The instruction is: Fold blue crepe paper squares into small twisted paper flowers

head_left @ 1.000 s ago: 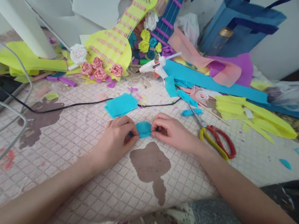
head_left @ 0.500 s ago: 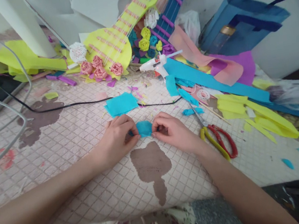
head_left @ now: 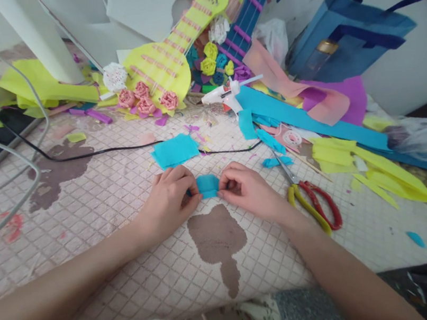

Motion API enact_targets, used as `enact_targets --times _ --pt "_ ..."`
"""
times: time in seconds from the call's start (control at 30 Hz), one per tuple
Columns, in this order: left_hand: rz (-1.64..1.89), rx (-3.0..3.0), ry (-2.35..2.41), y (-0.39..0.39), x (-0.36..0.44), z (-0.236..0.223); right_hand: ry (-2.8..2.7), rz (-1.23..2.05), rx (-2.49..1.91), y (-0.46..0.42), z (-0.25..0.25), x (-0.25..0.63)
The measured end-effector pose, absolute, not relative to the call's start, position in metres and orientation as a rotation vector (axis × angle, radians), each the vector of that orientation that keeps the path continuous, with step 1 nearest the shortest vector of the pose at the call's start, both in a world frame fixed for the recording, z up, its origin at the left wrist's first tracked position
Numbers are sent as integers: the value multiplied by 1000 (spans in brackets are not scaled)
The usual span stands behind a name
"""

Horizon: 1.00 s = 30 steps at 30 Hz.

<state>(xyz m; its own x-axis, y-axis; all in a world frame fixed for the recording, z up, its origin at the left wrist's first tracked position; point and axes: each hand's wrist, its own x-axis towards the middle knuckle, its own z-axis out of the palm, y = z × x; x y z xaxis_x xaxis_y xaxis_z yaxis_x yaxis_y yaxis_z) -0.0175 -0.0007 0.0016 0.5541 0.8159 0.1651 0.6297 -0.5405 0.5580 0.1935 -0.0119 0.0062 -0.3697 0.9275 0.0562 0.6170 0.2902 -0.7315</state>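
Between my two hands a small piece of blue crepe paper (head_left: 208,183) is stretched just over the table cover, with a fold line along its lower edge. My left hand (head_left: 174,193) pinches its left end between thumb and fingers. At the other end, the thumb and fingers of my right hand (head_left: 243,186) are closed on the paper. Beyond my left hand lies a small stack of blue crepe paper pieces (head_left: 175,150). Scissors (head_left: 307,194) with one yellow and one red handle rest open to the right of my right hand.
A white glue gun (head_left: 223,94) stands behind, its black cord (head_left: 115,149) crossing the table. A yellow paper guitar (head_left: 160,69) with pink roses leans at the back. Blue strips, yellow crepe paper (head_left: 379,167) and a blue bag (head_left: 347,35) occupy the right side.
A crease now shows along the near edge of the blue paper, where it looked plain before. Both hands keep their pinch in nearly the same place; the view has shifted slightly.
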Motion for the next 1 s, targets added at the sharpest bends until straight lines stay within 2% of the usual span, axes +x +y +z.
enact_targets --times 1.0 --pt "588 2340 1214 0 -17 -2 -2101 800 -1427 -14 8 187"
